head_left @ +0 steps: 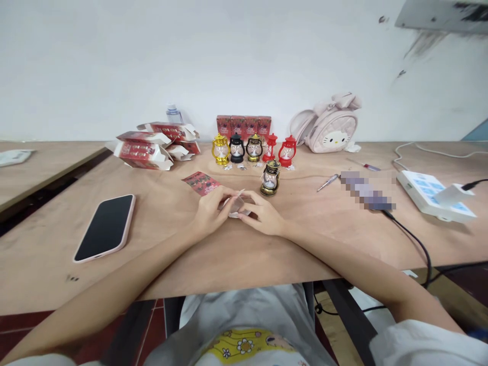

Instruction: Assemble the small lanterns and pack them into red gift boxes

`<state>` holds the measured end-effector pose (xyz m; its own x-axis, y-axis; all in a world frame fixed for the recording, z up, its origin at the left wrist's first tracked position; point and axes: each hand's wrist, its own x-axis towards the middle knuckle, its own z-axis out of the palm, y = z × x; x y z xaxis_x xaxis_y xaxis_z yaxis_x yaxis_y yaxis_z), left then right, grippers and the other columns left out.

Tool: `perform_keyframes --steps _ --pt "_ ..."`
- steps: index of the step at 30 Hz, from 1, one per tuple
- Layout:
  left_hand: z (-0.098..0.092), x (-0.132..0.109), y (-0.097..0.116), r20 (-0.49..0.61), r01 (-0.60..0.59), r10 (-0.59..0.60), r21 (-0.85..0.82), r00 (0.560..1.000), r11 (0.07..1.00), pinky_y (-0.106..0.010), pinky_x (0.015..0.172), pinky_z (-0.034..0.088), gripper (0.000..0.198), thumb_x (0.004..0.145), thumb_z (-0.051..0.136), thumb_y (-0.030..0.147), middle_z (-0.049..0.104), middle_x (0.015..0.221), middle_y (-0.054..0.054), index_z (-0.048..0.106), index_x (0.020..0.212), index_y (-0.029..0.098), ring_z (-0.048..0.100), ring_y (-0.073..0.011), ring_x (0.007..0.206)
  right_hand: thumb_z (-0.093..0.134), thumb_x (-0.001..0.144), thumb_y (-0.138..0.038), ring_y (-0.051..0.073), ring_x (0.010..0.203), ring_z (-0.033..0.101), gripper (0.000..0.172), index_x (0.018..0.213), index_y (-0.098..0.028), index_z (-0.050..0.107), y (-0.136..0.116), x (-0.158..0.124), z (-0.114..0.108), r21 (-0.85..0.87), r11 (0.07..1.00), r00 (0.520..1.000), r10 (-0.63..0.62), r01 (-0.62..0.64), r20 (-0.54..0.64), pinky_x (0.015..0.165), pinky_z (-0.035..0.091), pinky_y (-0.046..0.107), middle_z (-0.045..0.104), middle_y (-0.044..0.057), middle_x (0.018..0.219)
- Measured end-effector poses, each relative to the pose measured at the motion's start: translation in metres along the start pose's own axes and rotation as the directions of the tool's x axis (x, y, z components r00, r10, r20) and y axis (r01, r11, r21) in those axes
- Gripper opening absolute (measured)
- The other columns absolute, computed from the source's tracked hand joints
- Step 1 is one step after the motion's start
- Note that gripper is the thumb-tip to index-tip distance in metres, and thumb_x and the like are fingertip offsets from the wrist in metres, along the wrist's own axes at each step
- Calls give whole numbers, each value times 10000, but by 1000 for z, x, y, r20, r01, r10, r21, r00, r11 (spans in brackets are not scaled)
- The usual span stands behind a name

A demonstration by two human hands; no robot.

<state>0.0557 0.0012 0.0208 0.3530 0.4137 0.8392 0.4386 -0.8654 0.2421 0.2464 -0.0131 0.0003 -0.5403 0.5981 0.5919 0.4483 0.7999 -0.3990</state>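
head view: we look down at a wooden table (pixel 229 256), and our two hands meet near its middle.
left hand (pixel 210 212): fingers curled in from the left, closed narrowly on the small pale box (pixel 236 206).
right hand (pixel 264 214): fingers bent over the same box from the right, pinching its near side.
small pale box: low over the table between our fingertips, one flap sticking up; we cannot tell whether it touches the wood.
flat red carton (pixel 201 183): lies just behind our left hand.
bronze lantern (pixel 270 178): stands upright just behind our right hand, apart from it.
row of lanterns (pixel 253 148): gold, black, bronze and two red, side by side farther back.
red boxes (pixel 244 125): upright against the wall behind the row.
opened cartons (pixel 152 145): piled at the back left.
phone (pixel 105 227): face up, well to our left.
screwdriver (pixel 328 182): lies to the right.
pink backpack (pixel 330 127): leans on the wall.
power strip (pixel 434 195): far right, with a cable plugged in.
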Motion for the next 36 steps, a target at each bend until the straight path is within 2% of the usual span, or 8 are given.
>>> perform_keyframes --steps 2,5,8,11,15,23,31,36 --pt "0 0 1 13 6 -6 -3 1000 1000 -203 621 525 67 933 535 219 689 821 -8 584 963 185 664 -105 692 545 912 -253 242 1215 539 141 881 -178 660 3 0 1 -12 1000 999 18 -17 30 1041 458 422 523 132 1306" --pt "0 -1 0 58 -14 13 10 998 1000 -227 665 543 102 944 503 239 691 846 -28 577 987 184 679 -124 742 503 915 -211 246 1201 557 204 1044 -161 652 6 1 1 -4 997 994 81 -81 76 1038 454 423 571 140 1285" --pt "0 -3 -4 151 -42 36 36 988 998 -307 811 547 133 919 486 226 703 942 -56 561 1022 191 689 -165 885 448 893 -130 238 1136 600 302 1141 -146 621 9 2 1 40 987 986 153 -156 71 1000 474 411 628 129 1223" --pt "-1 -3 -10 242 27 -50 101 969 995 -467 1035 422 237 839 507 216 689 1068 -79 533 1074 198 648 -225 1076 429 863 -91 233 1065 631 332 1126 -139 625 10 3 1 82 976 979 200 -202 33 951 495 392 663 116 1154" --pt "-4 0 -14 301 155 -197 156 933 975 -559 1135 208 411 770 544 271 650 1193 -102 505 1174 208 551 -283 1236 458 826 -75 235 1125 604 380 1164 -158 609 11 3 1 110 973 979 203 -202 0 991 469 393 652 102 1190" --pt "-12 10 -19 526 47 -100 114 845 992 -548 1117 130 466 771 515 290 592 1349 -76 560 1234 263 470 -295 1322 517 723 -32 243 1124 595 468 1166 -162 597 13 2 3 121 968 975 223 -221 -1 990 473 398 640 101 1193" --pt "-13 9 -20 539 -4 -64 124 840 992 -543 1116 109 498 777 522 322 567 1379 -83 546 1272 272 458 -296 1333 532 749 -66 241 1144 577 433 1168 -166 579 15 2 4 124 970 978 208 -207 11 1018 449 410 616 112 1207" --pt "-7 3 -18 426 23 -111 208 898 978 -561 1131 46 532 800 546 360 516 1426 -105 507 1322 261 417 -314 1361 573 730 -88 254 1105 571 516 1241 -145 534 10 3 2 144 948 958 287 -284 0 984 459 431 604 120 1214"
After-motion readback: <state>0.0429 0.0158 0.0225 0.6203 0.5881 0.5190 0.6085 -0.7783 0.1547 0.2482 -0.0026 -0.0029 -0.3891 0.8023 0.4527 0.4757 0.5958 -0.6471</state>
